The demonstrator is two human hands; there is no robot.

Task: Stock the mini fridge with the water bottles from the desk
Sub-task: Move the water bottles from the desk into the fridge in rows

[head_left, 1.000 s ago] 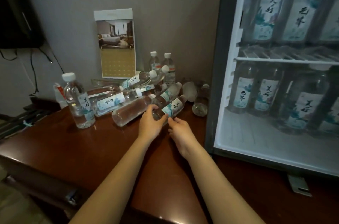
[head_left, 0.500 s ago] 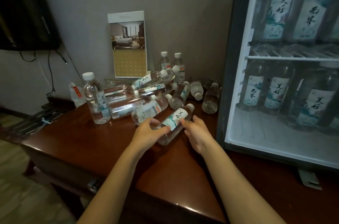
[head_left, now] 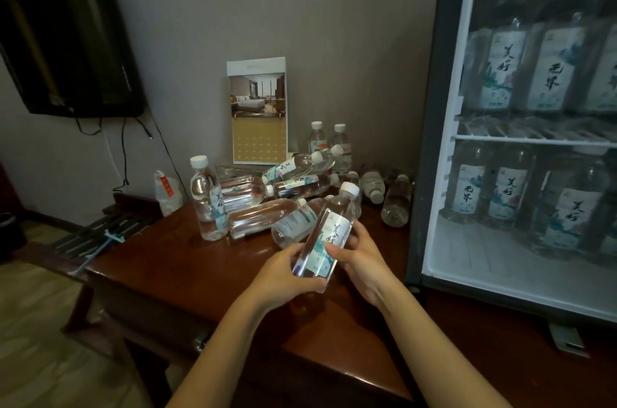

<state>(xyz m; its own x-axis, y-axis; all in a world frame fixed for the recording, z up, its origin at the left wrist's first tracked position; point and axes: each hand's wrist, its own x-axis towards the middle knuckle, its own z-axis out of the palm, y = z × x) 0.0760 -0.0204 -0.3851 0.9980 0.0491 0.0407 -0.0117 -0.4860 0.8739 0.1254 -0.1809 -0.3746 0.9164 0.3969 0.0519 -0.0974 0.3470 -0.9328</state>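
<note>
Both hands hold one clear water bottle (head_left: 329, 232) with a white cap and a pale label, tilted cap-up above the brown desk (head_left: 160, 267). My left hand (head_left: 285, 277) grips its base from the left; my right hand (head_left: 362, 257) grips its label side from the right. Behind it lies a heap of several like bottles (head_left: 267, 200), some flat, some upright. The mini fridge (head_left: 434, 127) stands open at the right, with several bottles on its upper and lower shelves.
A single bottle (head_left: 207, 200) stands upright left of the heap. A calendar card (head_left: 257, 110) leans on the wall behind. A white packet (head_left: 167, 192) sits at the desk's back left corner. A dark screen (head_left: 63, 40) hangs at upper left, cables trailing down.
The bottle that lay on the desk under my hands is now lifted and tipped cap-up. Both hands have closed round it and drawn it toward me.
</note>
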